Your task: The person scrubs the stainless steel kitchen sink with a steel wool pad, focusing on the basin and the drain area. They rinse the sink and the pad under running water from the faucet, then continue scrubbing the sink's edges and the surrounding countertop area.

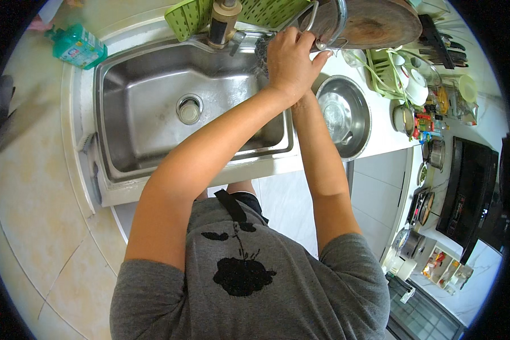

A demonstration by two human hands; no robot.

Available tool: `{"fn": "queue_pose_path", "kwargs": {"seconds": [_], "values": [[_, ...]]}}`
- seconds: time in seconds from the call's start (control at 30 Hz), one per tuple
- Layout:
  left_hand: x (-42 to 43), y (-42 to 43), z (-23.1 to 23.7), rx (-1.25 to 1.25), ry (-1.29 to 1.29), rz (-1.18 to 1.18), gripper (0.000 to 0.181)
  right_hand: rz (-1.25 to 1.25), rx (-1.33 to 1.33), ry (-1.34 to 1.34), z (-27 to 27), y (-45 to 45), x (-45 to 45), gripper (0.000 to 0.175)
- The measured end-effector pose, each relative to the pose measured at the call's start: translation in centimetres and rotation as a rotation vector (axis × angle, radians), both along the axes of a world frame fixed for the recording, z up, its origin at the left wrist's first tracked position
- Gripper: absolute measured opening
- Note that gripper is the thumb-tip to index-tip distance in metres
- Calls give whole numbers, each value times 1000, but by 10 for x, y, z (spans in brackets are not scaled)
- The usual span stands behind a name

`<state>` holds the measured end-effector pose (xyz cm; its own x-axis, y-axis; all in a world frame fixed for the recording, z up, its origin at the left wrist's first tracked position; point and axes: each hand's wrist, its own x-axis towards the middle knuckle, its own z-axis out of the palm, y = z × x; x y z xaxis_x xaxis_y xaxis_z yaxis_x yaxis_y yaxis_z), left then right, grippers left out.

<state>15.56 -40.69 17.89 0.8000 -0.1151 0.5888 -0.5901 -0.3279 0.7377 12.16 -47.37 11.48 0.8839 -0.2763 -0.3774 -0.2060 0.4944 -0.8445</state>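
Note:
My left hand [288, 63] is at the sink's back right corner, fingers bent and thumb pointing right. It is right by the metal rack [340, 25] in which a round wooden cutting board [374, 23] stands. My right forearm [321, 144] passes under my left wrist, and my right hand is hidden behind the left. A dark grey scouring pad [261, 55] shows just left of my left fingers; whether a hand holds it is unclear. Below lies the stainless steel sink [144, 102] with its drain strainer [190, 111]. A metal basin [344, 117] sits beside my right forearm.
The faucet [223, 25] rises at the sink's back edge before a green perforated basket [187, 19]. A green soap bottle [80, 47] stands at the left corner. Bowls fill a green dish rack [386, 72] on the right. Knives [450, 51] hang beyond it.

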Motion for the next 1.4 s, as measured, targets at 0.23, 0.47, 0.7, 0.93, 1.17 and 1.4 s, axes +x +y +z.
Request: {"fn": "queue_pose_path", "kwargs": {"seconds": [0.23,0.47,0.7,0.93,1.17,1.4], "values": [[-6,48,-1,182,-220,-18,43,77,-86,29,14,15,-3,38],[-16,100,15,345,-20,-150,44,367,-472,73,15,47,-11,36],[-12,116,31,522,121,-224,56,489,-686,-59,-14,51,-15,39],[-9,136,37,588,175,-231,60,508,-856,-99,-59,62,-23,31],[-6,150,35,525,201,-261,52,576,-907,-276,-81,117,-38,35],[-25,154,-39,270,440,-384,33,1064,-805,-144,-139,149,-78,33]]}}
